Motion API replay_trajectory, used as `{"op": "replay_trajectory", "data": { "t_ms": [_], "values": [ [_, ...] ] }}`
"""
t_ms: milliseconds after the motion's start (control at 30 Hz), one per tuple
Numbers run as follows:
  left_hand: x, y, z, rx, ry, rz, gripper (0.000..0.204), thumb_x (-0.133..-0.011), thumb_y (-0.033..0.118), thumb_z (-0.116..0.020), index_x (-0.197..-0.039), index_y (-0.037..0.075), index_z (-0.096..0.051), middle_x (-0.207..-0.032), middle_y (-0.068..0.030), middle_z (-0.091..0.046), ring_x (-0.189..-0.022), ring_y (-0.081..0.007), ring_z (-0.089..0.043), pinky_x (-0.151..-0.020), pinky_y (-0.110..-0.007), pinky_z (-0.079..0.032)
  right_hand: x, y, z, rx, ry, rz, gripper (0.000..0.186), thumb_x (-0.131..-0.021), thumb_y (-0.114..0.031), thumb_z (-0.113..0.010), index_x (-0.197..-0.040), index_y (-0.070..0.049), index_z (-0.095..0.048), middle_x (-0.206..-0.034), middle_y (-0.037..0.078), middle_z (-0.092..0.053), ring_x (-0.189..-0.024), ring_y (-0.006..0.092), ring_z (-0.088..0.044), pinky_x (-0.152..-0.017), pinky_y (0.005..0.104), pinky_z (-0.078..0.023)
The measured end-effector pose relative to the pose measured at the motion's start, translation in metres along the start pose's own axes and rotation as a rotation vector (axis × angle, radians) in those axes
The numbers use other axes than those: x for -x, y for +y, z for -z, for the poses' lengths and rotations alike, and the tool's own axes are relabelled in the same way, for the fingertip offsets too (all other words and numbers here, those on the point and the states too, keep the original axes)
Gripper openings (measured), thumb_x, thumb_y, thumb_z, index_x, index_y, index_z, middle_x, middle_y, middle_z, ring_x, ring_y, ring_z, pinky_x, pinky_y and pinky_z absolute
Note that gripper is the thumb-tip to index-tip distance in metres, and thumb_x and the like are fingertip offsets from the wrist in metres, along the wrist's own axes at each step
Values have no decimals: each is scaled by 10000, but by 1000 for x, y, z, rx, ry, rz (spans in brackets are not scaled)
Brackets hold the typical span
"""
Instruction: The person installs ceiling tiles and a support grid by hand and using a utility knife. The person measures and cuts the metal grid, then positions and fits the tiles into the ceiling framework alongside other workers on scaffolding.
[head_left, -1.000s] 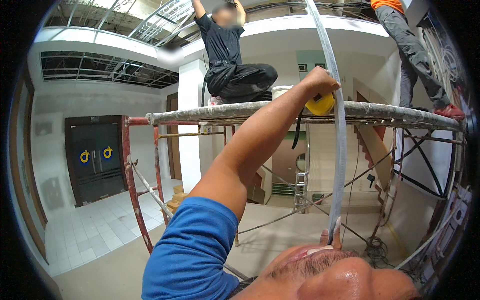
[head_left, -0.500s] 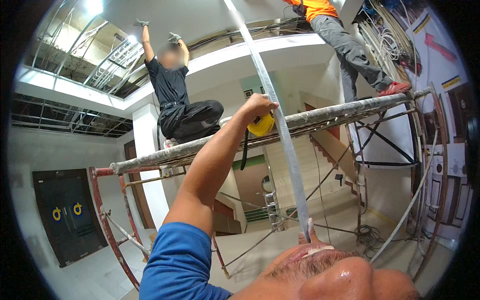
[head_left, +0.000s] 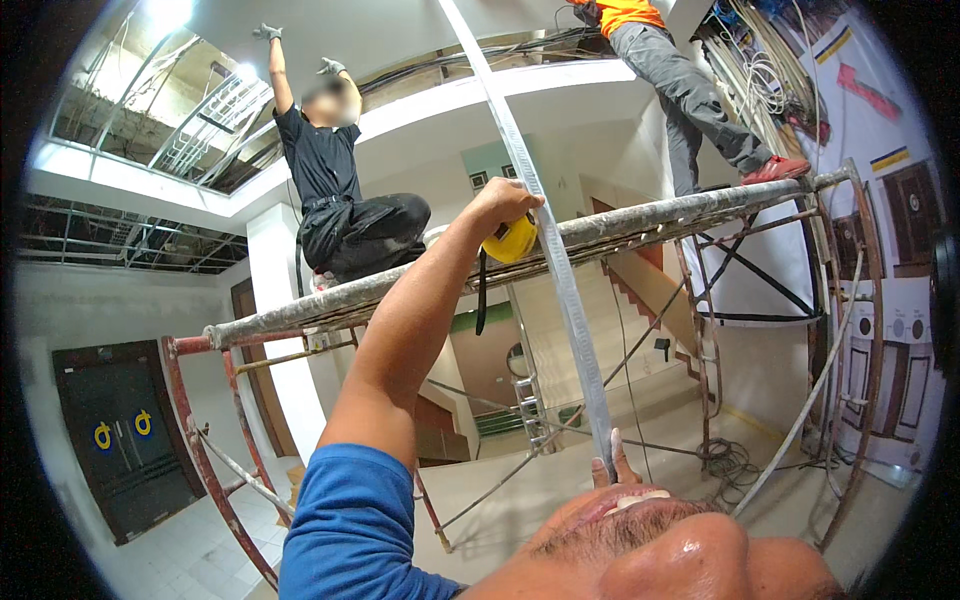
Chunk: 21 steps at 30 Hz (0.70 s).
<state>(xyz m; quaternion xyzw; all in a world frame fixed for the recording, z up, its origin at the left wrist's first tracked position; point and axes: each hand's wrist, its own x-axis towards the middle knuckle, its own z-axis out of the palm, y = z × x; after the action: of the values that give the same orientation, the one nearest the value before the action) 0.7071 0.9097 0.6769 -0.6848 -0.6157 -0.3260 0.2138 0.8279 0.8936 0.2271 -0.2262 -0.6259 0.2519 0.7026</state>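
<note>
A long perforated light-grey metal channel (head_left: 566, 290) runs slanting from the ceiling down toward me. My left hand (head_left: 504, 201), at the end of a raised arm in a blue sleeve, is closed at about its middle. A yellow tape measure (head_left: 511, 240) with a dark strap hangs beneath this hand's fingers, against the channel. Around the channel's lower end, my right hand (head_left: 617, 462) is closed, mostly hidden, with only a few digits showing.
A scaffold platform (head_left: 620, 226) crosses ahead on rusty red frames (head_left: 205, 440). On it a person in black (head_left: 325, 165) squats, gloved hands raised to the ceiling, and another person's grey trousers (head_left: 680, 90) show. Cables (head_left: 735, 465) lie coiled on the floor. Dark doors (head_left: 130, 430) stand left.
The scene has shifted slightly left in view. Both hands keep hold of the channel, and the tape measure stays under the left hand. The squatting person's arms remain raised.
</note>
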Motion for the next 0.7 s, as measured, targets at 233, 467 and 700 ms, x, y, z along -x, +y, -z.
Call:
{"op": "replay_trajectory", "data": {
  "t_ms": [233,467,700],
  "values": [
    [5,-2,-2,66,-17,13,386,-886,406,-707,-1080,73,-724,-968,-81,-706,-832,-192,-682,-726,-387,-567,7,18,-3,62,-57,-63,582,-949,-226,-612,-1447,13,-428,-913,261,-681,-723,292,-685,-669,365,-523],
    [3,-2,-2,46,0,49,367,-881,395,-711,-1091,95,-729,-948,-67,-707,-818,-199,-674,-720,-405,-559,6,26,-5,32,-30,-49,579,-953,-220,-604,-1449,20,-422,-1017,284,-676,-778,312,-698,-702,364,-530],
    [-5,1,-1,95,13,59,358,-902,401,-684,-1124,123,-729,-940,-46,-708,-818,-174,-679,-716,-356,-570,0,10,-1,45,-39,-78,596,-954,-226,-607,-1461,13,-405,-1023,287,-676,-811,301,-707,-724,358,-534]
  ]
}}
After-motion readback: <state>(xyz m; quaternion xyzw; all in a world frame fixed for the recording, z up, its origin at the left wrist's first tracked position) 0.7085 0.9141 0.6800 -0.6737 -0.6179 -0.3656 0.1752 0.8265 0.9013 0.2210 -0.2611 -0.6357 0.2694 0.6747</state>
